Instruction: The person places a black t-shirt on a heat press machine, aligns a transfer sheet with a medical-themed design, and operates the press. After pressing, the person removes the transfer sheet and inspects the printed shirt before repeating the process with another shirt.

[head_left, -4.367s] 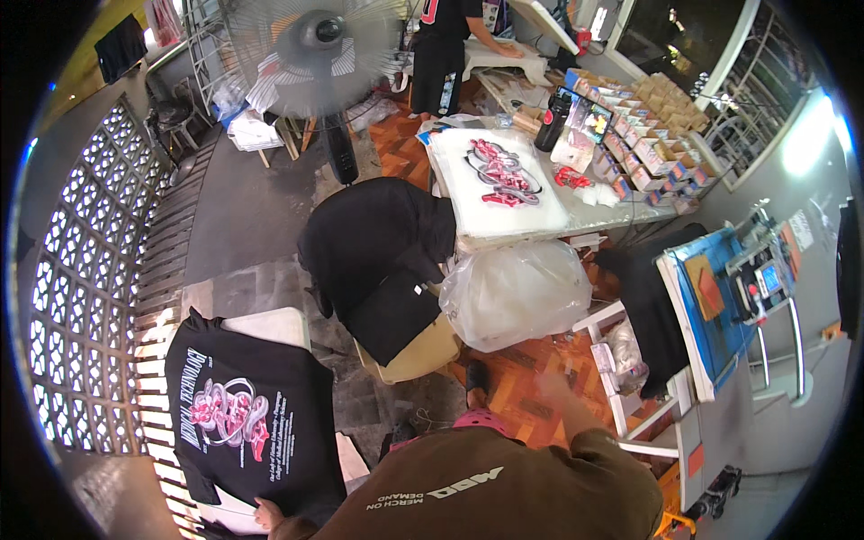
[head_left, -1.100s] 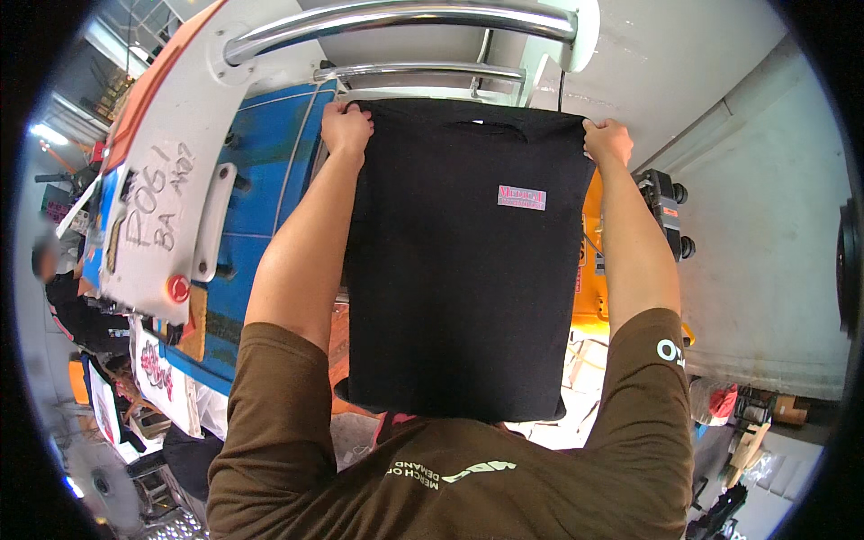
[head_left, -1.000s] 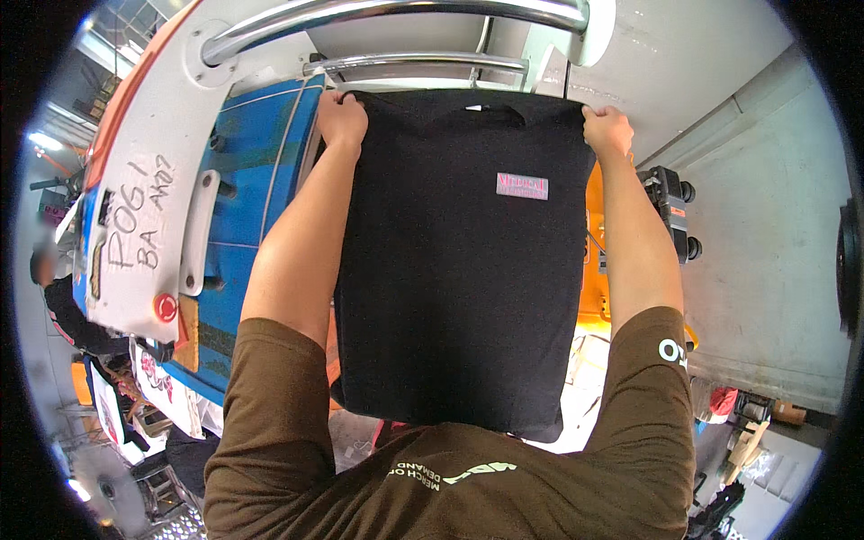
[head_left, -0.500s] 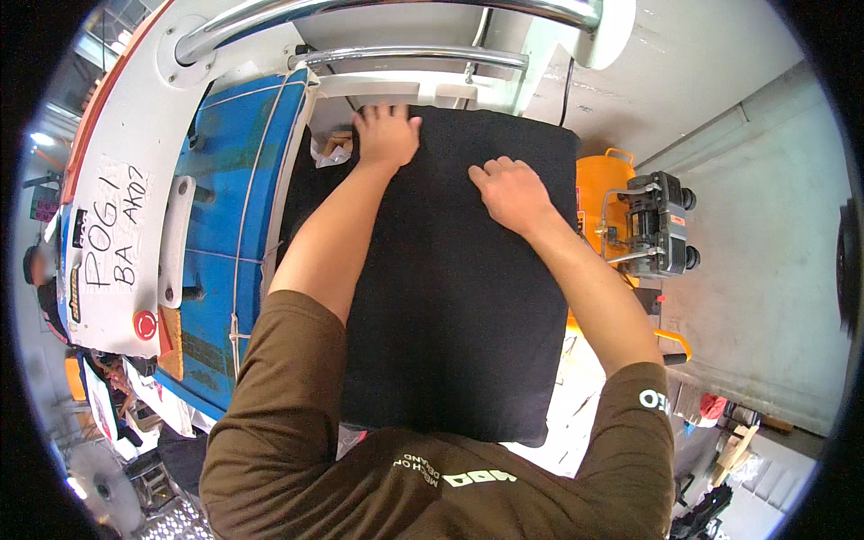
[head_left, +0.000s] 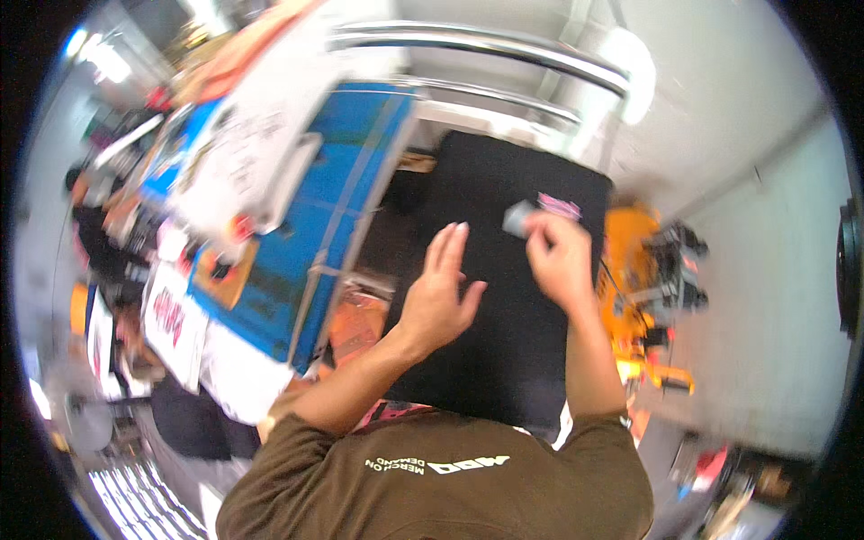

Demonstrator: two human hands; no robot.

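Note:
Black cloth (head_left: 481, 360) lies flat over a rectangular bed in front of me. My right hand (head_left: 560, 256) is above its right side, thumb and fingers pinching a small, pale grey, sheet-like piece (head_left: 517, 219). Just beyond those fingers is a small pink printed design (head_left: 560, 206); blur hides whether it lies on the cloth or belongs to the pinched piece. Over the middle of the cloth, my left hand (head_left: 441, 292) is open, its fingers extended and thumb apart, holding nothing.
A blue padded panel (head_left: 346, 189) tied with cord stands left of the cloth, beside a white machine housing (head_left: 243, 162). Metal bars (head_left: 486, 42) cross the far side. An orange machine (head_left: 630, 238) stands at right. Another person (head_left: 103, 225) is at far left.
My view has turned, shifting the scene. Both hands have left their places on the far cloth; the left has come nearer me. A grey piece is now in my right fingers, and a pink design shows.

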